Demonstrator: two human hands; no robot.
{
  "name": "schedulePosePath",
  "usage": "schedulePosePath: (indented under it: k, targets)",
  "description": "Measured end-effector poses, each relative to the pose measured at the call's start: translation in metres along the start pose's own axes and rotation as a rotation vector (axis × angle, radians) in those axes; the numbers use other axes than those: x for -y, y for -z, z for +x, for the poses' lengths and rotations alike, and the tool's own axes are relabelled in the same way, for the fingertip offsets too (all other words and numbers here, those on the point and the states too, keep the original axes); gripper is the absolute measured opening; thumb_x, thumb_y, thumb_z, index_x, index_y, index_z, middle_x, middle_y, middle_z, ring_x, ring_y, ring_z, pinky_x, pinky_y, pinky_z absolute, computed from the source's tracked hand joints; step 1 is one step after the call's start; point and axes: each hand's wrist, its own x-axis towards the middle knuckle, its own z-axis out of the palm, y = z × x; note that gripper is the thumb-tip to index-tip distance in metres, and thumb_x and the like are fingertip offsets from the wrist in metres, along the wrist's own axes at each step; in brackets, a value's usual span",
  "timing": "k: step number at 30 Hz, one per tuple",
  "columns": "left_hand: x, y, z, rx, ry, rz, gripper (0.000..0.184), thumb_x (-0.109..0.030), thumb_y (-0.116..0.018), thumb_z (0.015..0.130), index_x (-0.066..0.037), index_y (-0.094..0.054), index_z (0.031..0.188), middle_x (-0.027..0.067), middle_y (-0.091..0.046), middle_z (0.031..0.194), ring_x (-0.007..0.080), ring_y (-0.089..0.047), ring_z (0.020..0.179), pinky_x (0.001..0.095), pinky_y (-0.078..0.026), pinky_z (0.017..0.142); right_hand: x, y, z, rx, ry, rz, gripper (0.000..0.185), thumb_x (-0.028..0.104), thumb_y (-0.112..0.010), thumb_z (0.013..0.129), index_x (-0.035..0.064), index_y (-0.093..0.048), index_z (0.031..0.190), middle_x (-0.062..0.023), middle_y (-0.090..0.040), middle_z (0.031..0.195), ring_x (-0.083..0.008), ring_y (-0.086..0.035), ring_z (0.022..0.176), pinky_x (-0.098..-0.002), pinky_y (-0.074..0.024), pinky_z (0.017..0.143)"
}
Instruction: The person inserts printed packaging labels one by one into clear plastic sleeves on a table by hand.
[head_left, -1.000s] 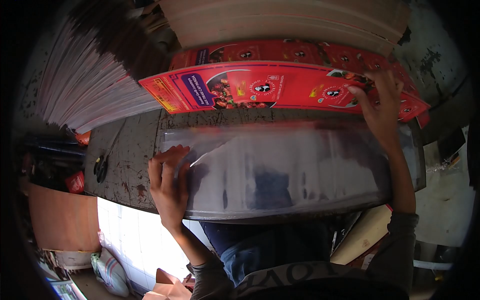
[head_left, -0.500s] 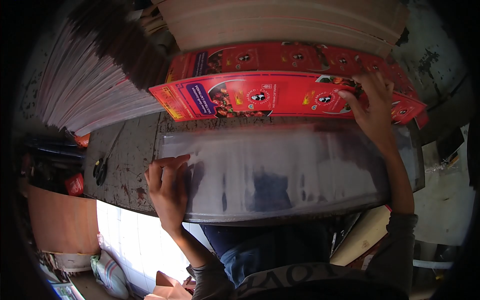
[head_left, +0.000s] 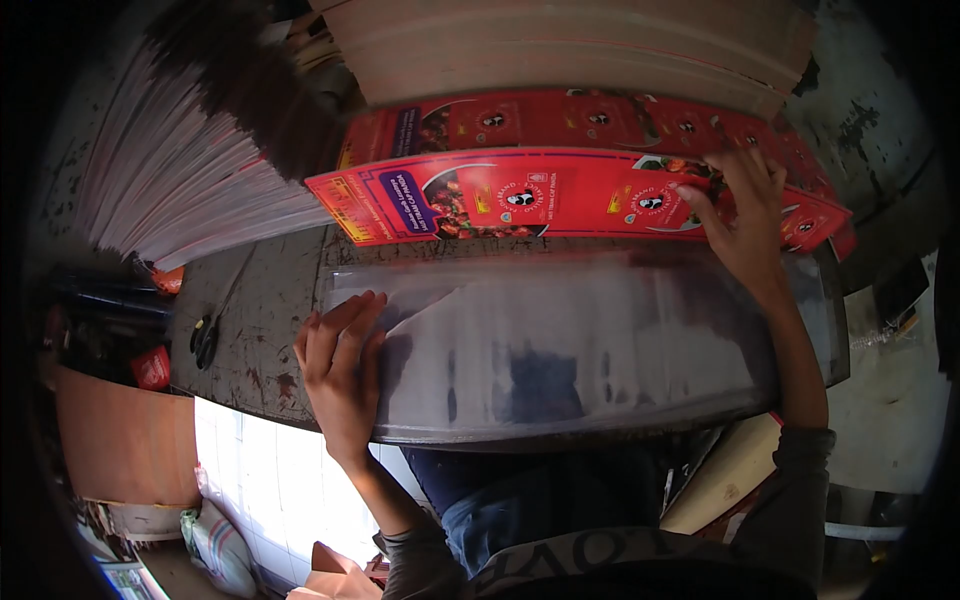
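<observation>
A stack of clear plastic sleeves (head_left: 620,330) lies flat along the front of the table. At its left end my left hand (head_left: 340,375) has its fingers closed over the edge of the top sleeve, and a diagonal crease runs from the fingertips. My right hand (head_left: 750,215) grips the upper edge of a long red printed cardboard sheet (head_left: 580,205), thumb on the front and fingers behind. This sheet stands tilted on its long side behind the sleeves, showing panda logos and food pictures. More red printed sheets (head_left: 540,120) stand behind it.
A tall fanned stack of sheets (head_left: 190,160) fills the back left. Scissors (head_left: 206,340) lie on the worn tabletop (head_left: 265,320) at left. Brown cardboard (head_left: 570,45) rises at the back. A white sack (head_left: 215,550) sits on the floor, lower left.
My left hand has shifted slightly, its fingers now further over the sleeve, whose left corner shows a new diagonal crease. The right hand still holds the red sheet, whose left end moved slightly right.
</observation>
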Motion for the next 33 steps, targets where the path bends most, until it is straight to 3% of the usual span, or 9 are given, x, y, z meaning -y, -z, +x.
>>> schedulePosePath:
  k: [5, 8, 11, 14, 16, 21, 29, 33]
  targets:
    - [-0.004, -0.002, -0.001, -0.056, 0.109, 0.020, 0.033, -0.002, -0.067, 0.070, -0.012, -0.064, 0.101, 0.0035, -0.057, 0.086, 0.0181, -0.054, 0.085, 0.0355, -0.038, 0.086, 0.000, 0.009, 0.004, 0.059, -0.143, 0.139, 0.030, 0.023, -0.072, 0.073, 0.0036, -0.057, 0.091, -0.0057, -0.055, 0.084, -0.0200, -0.051, 0.084, -0.0357, -0.0306, 0.085]
    - [-0.003, -0.001, -0.001, -0.085, 0.045, 0.065, 0.029, 0.000, -0.066, 0.068, -0.011, -0.064, 0.095, 0.0033, -0.053, 0.079, 0.0182, -0.054, 0.081, 0.0369, -0.036, 0.088, 0.000, 0.014, 0.009, 0.027, -0.189, 0.172, 0.029, 0.027, -0.072, 0.073, 0.0066, -0.058, 0.087, -0.0038, -0.059, 0.081, -0.0204, -0.053, 0.079, -0.0363, -0.0306, 0.084]
    - [0.003, -0.001, -0.004, -0.085, -0.067, 0.159, 0.024, 0.001, -0.063, 0.067, -0.011, -0.062, 0.087, 0.0025, -0.053, 0.080, 0.0194, -0.053, 0.079, 0.0387, -0.034, 0.091, 0.000, 0.020, 0.017, -0.054, -0.154, 0.132, 0.027, 0.026, -0.071, 0.074, 0.0051, -0.058, 0.085, -0.0045, -0.060, 0.081, -0.0206, -0.054, 0.077, -0.0348, -0.0353, 0.080]
    - [0.000, 0.001, -0.005, -0.084, -0.019, 0.205, 0.022, 0.001, -0.061, 0.068, -0.011, -0.061, 0.085, 0.0021, -0.055, 0.084, 0.0197, -0.054, 0.083, 0.0406, -0.034, 0.092, 0.010, 0.021, 0.031, -0.036, -0.139, 0.350, 0.025, 0.023, -0.070, 0.076, 0.0031, -0.057, 0.084, -0.0064, -0.060, 0.078, -0.0214, -0.055, 0.072, -0.0328, -0.0402, 0.072]
    - [-0.002, 0.001, -0.003, -0.116, -0.050, 0.225, 0.021, -0.001, -0.062, 0.068, -0.012, -0.061, 0.086, 0.0017, -0.056, 0.087, 0.0192, -0.054, 0.085, 0.0403, -0.034, 0.092, 0.017, 0.020, 0.036, 0.080, -0.014, 0.416, 0.025, 0.022, -0.069, 0.076, 0.0010, -0.056, 0.083, -0.0088, -0.060, 0.075, -0.0227, -0.057, 0.069, -0.0317, -0.0434, 0.065]
    - [-0.003, -0.003, -0.001, -0.182, -0.075, 0.249, 0.021, -0.005, -0.064, 0.069, -0.012, -0.061, 0.089, 0.0005, -0.058, 0.095, 0.0181, -0.055, 0.091, 0.0403, -0.033, 0.094, 0.033, 0.013, 0.045, 0.150, 0.004, 0.461, 0.024, 0.022, -0.068, 0.077, 0.0013, -0.057, 0.084, -0.0104, -0.061, 0.077, -0.0240, -0.061, 0.070, -0.0333, -0.0451, 0.062]
    - [-0.001, -0.001, -0.004, -0.137, -0.041, 0.277, 0.015, -0.007, -0.064, 0.071, -0.013, -0.059, 0.083, 0.0004, -0.054, 0.084, 0.0176, -0.051, 0.079, 0.0366, -0.033, 0.082, 0.068, 0.011, 0.077, 0.062, 0.077, 0.522, 0.022, 0.026, -0.066, 0.078, 0.0053, -0.060, 0.082, -0.0092, -0.061, 0.067, -0.0262, -0.060, 0.063, -0.0360, -0.0443, 0.056]
    - [0.000, -0.001, -0.004, -0.124, -0.064, 0.298, 0.015, -0.006, -0.064, 0.070, -0.013, -0.057, 0.081, 0.0003, -0.054, 0.082, 0.0174, -0.051, 0.080, 0.0357, -0.033, 0.082, 0.085, 0.006, 0.087, 0.064, 0.080, 0.537, 0.020, 0.024, -0.068, 0.075, 0.0053, -0.060, 0.078, -0.0092, -0.060, 0.065, -0.0271, -0.059, 0.061, -0.0373, -0.0436, 0.055]
